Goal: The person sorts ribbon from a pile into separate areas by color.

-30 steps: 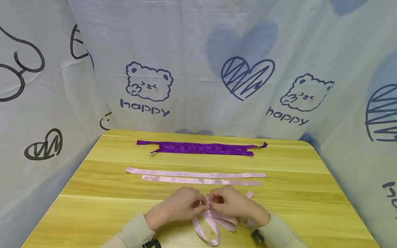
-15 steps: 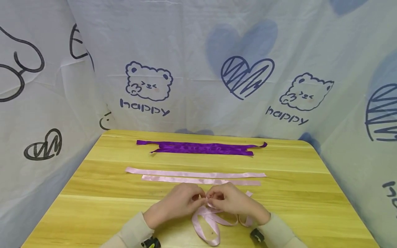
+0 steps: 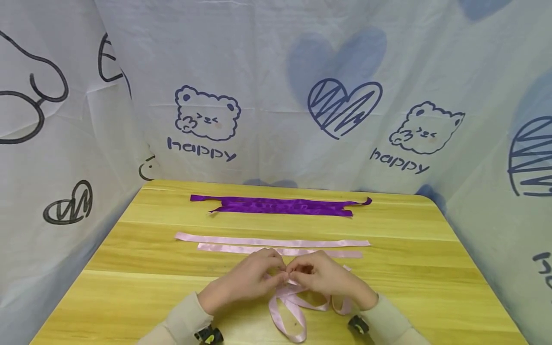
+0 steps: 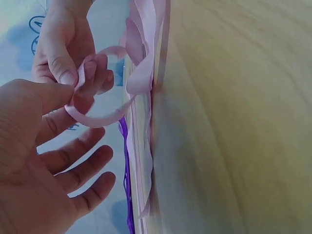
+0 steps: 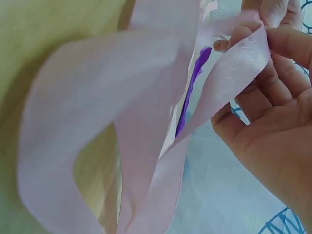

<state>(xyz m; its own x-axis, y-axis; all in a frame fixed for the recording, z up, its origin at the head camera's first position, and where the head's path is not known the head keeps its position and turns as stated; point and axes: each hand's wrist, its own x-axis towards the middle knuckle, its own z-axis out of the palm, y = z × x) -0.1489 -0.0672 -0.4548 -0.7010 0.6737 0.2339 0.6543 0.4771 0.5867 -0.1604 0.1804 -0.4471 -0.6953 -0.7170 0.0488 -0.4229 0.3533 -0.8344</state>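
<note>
Fingertip to fingertip, my left hand (image 3: 247, 278) and right hand (image 3: 329, 275) pinch a pale pink satin ribbon (image 3: 288, 314) above the front middle of the table. In the left wrist view a small ribbon loop (image 4: 100, 121) curves from between the thumbs and forefingers, while the left hand's (image 4: 36, 161) other fingers are spread loosely. The right wrist view shows a ribbon strand (image 5: 236, 70) rising to the right hand's (image 5: 273, 107) pinch. Larger loops (image 5: 44, 126) of the ribbon hang below, down toward the wood. Fingers hide the exact pinched spot.
Two straight pink ribbon strips (image 3: 276, 240) lie just beyond the hands. Farther back is a flat bundle of purple ribbons (image 3: 284, 206). The yellow wooden table (image 3: 142, 225) meets a printed white cloth (image 3: 267, 62) at its back and sides.
Both hands have risen slightly and moved away from the table's front edge, keeping their pinch on the pink ribbon. Its right-hand loop has drawn in; the left one stays nearly in place.
</note>
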